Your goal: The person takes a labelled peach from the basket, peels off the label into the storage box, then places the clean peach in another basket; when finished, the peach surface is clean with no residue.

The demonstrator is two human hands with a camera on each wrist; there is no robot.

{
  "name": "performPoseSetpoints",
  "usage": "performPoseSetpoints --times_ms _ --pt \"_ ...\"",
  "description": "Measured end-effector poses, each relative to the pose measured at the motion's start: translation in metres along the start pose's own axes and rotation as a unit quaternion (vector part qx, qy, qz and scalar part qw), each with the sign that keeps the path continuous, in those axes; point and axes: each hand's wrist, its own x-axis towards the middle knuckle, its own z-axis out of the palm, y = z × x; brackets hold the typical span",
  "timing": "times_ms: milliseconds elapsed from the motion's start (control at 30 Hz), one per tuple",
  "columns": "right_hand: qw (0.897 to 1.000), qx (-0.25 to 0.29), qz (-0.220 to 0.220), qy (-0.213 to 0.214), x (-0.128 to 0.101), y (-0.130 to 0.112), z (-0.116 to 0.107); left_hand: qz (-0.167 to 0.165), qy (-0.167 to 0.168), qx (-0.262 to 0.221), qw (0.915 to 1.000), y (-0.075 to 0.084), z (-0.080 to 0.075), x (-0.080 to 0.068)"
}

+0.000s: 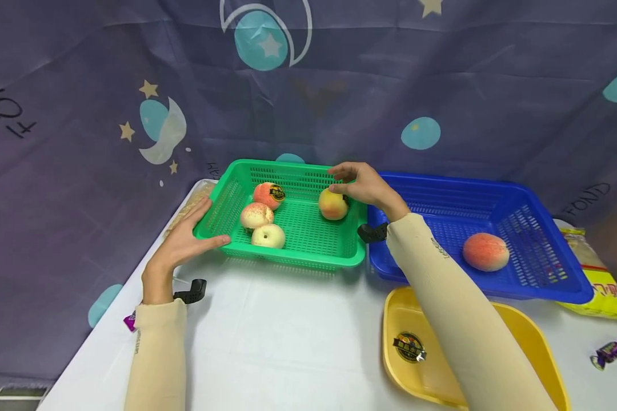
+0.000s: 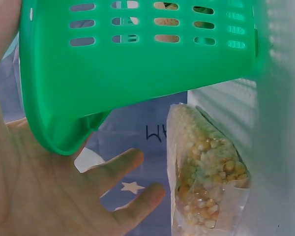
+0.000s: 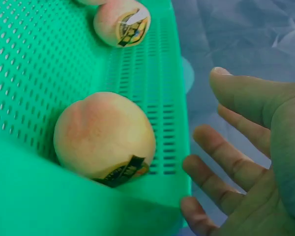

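Note:
A green basket [image 1: 308, 260] stands at the back of the white table. On its left side lie a reddish peach [image 1: 263, 196] with a black-and-gold label, a speckled peach [image 1: 255, 217] and a pale peach [image 1: 268, 235]. Another labelled peach [image 3: 103, 135] sits by the right end. My left hand [image 1: 182, 242] is at the basket's left end, fingers spread, the thumb reaching along the front rim; firm contact is hard to tell. Over the back right corner, close above the lone peach, my right hand [image 1: 365, 184] has loosely bent fingers and holds nothing.
A blue basket [image 1: 442, 180] with one red peach [image 1: 485, 252] adjoins on the right. In front is a yellow bin [image 1: 432, 379] bearing a loose label [image 1: 410, 347]. Bagged corn kernels [image 2: 204, 172], a yellow snack bag [image 1: 604, 285] and wrapped candy [image 1: 613, 352] lie around; a curtain hangs behind.

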Motion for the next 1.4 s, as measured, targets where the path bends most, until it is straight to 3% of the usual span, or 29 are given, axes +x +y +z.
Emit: performPoseSetpoints --times_ms 200,367,533,867,1200,1400 --pt "0.998 -0.059 0.03 -0.016 0.01 0.004 0.002 -0.003 0.0 -0.01 0.9999 -0.001 0.002 0.001" --pt "0.99 -0.136 0.036 -0.034 0.014 0.006 0.004 0.001 0.001 -0.012 0.9999 -0.003 0.001 0.001" --pt "0.983 -0.174 0.043 -0.049 0.019 0.008 0.005 -0.001 -0.001 -0.012 0.9999 -0.003 0.001 0.002" --pt "0.976 -0.2 0.052 -0.063 0.024 0.006 0.015 -0.004 -0.001 -0.013 0.9999 -0.003 0.001 0.002" --pt "0.972 -0.228 0.013 -0.055 0.026 0.0 0.024 -0.007 -0.004 -0.019 0.9998 -0.004 0.002 0.004" --pt "0.973 -0.201 0.0 -0.109 0.029 -0.001 0.03 -0.008 -0.007 -0.027 0.9996 -0.004 0.001 0.003"
